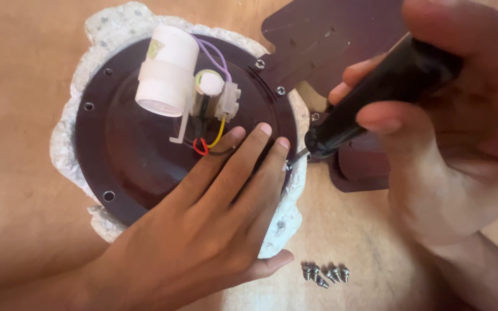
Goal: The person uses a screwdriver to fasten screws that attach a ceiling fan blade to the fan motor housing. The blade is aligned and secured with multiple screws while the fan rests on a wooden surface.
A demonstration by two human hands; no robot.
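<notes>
Left hand (214, 213) lies flat, fingers spread, pressing the dark round motor housing (128, 155), which sits in a white foam cradle (64, 144) on the floor. Right hand (433, 115) grips a black-handled screwdriver (376, 95), tip at the housing's rim beside a brown blade (324, 40). Loose screws (325, 273) lie near.

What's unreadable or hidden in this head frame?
- Screwdriver tip at the motor disc rim: hidden by the left hand fingers and the black handle.
- Whether a screw sits under the tip: too small to tell.
- Lower right of the disc: under the left hand.
- Fan blade: cut off by the top edge, partly behind the blurred right hand.
- Loose screws: exact count unclear.
</notes>
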